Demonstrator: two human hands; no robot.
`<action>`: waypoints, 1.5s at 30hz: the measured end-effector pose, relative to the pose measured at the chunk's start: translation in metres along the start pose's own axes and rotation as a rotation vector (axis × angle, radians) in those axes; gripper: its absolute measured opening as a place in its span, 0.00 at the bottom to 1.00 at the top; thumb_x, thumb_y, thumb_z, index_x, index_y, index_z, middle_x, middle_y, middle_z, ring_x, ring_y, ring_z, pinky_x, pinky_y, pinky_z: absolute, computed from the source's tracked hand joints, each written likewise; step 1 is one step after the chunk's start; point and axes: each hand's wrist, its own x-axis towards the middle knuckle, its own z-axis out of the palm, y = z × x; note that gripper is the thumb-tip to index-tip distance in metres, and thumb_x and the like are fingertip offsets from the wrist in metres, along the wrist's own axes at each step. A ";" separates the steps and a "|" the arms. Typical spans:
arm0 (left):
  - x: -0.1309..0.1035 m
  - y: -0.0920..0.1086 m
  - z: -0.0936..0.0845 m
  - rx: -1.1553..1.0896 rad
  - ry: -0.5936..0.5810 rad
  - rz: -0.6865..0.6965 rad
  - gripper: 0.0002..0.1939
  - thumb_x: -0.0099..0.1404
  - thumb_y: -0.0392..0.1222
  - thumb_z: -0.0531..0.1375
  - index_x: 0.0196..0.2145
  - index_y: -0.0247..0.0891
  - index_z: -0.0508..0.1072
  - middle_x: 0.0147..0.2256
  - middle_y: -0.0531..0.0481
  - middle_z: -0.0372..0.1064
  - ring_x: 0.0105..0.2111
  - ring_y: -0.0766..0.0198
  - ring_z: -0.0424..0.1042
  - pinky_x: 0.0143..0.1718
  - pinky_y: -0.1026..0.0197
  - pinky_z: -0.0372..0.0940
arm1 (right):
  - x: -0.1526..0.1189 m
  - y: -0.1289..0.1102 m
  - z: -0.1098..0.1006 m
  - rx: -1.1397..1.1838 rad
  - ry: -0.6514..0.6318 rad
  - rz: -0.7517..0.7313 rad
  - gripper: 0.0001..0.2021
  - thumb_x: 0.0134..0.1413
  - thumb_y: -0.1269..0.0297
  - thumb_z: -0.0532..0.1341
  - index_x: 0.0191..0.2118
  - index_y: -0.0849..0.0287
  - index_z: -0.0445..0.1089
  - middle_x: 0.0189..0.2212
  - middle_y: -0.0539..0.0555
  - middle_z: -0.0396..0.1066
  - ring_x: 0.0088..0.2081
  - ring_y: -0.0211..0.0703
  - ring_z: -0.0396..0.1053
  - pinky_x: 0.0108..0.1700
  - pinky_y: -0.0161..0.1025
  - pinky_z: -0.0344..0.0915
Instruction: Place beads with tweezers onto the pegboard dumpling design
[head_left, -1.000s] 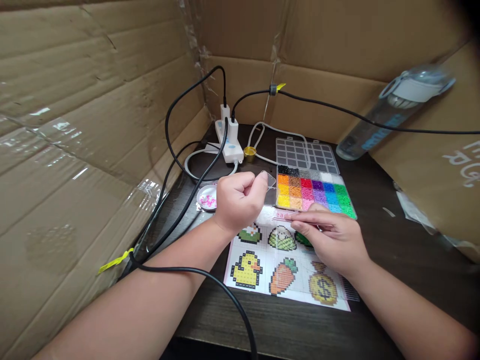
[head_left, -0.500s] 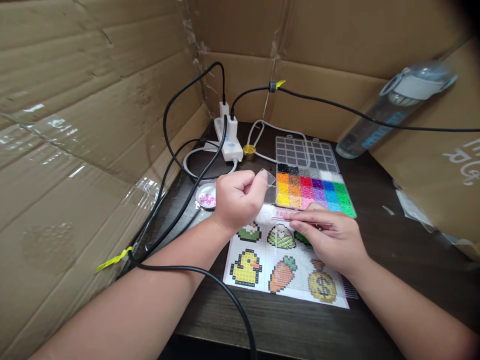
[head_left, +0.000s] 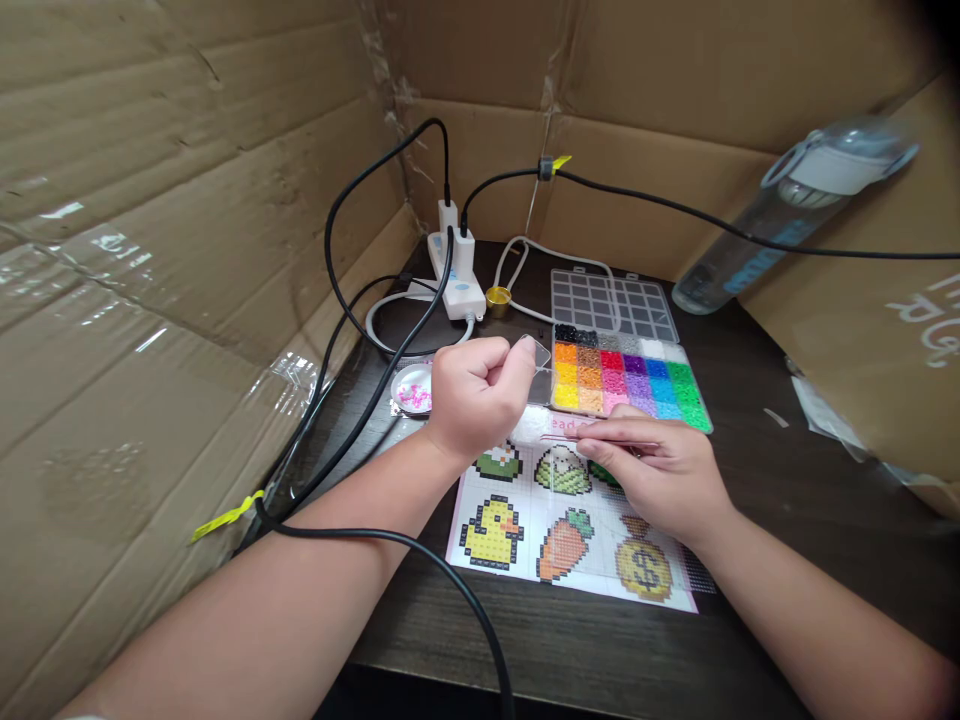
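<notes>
My left hand (head_left: 480,390) is closed in a fist, its thumb on top against a clear plastic piece (head_left: 541,354) with a rounded corner. Most of that piece is hidden behind the fingers. My right hand (head_left: 660,470) pinches thin tweezers (head_left: 561,437), their tips pointing left at a whitish translucent patch (head_left: 531,425). I cannot make out whether the tips hold a bead. Beneath both hands lies a printed pattern sheet (head_left: 525,530) with a duck, a carrot and a money bag. A small white dish (head_left: 411,388) with pink and white beads sits beside my left wrist.
Beyond my hands an open bead box (head_left: 630,375) shows many colours, its lid (head_left: 613,303) folded back. A white power strip (head_left: 459,285) and a small gold cup (head_left: 498,301) stand behind. One black cable (head_left: 420,550) crosses my left forearm. A bottle (head_left: 787,220) leans at the right.
Both hands keep nearly the same pose, the left on the clear piece and the right on the tweezers. The whole view has shifted very slightly.
</notes>
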 end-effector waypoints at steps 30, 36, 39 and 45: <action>0.000 0.001 0.000 -0.016 -0.006 -0.007 0.28 0.63 0.39 0.59 0.15 0.37 0.45 0.15 0.58 0.39 0.17 0.72 0.43 0.19 0.62 0.42 | 0.000 0.004 -0.002 0.012 0.008 0.050 0.04 0.52 0.64 0.67 0.32 0.55 0.80 0.27 0.53 0.78 0.26 0.40 0.75 0.27 0.35 0.73; -0.001 0.001 0.001 -0.019 -0.009 -0.004 0.28 0.63 0.39 0.59 0.15 0.36 0.45 0.15 0.58 0.39 0.17 0.73 0.43 0.19 0.62 0.42 | -0.001 0.006 -0.002 0.028 0.012 0.084 0.04 0.51 0.65 0.67 0.33 0.54 0.80 0.31 0.54 0.80 0.30 0.43 0.77 0.30 0.36 0.75; 0.000 0.002 0.001 -0.015 -0.012 0.001 0.28 0.62 0.39 0.60 0.15 0.36 0.45 0.15 0.58 0.39 0.17 0.73 0.43 0.19 0.62 0.42 | -0.002 0.006 -0.002 0.030 0.015 0.096 0.04 0.50 0.65 0.67 0.32 0.55 0.80 0.31 0.54 0.80 0.30 0.44 0.78 0.31 0.37 0.76; 0.000 0.001 0.000 -0.012 -0.011 -0.004 0.28 0.62 0.39 0.59 0.15 0.36 0.45 0.15 0.58 0.39 0.17 0.73 0.42 0.19 0.61 0.42 | -0.002 0.005 -0.002 0.034 0.035 0.106 0.03 0.50 0.66 0.68 0.33 0.55 0.80 0.31 0.54 0.80 0.31 0.44 0.79 0.31 0.37 0.77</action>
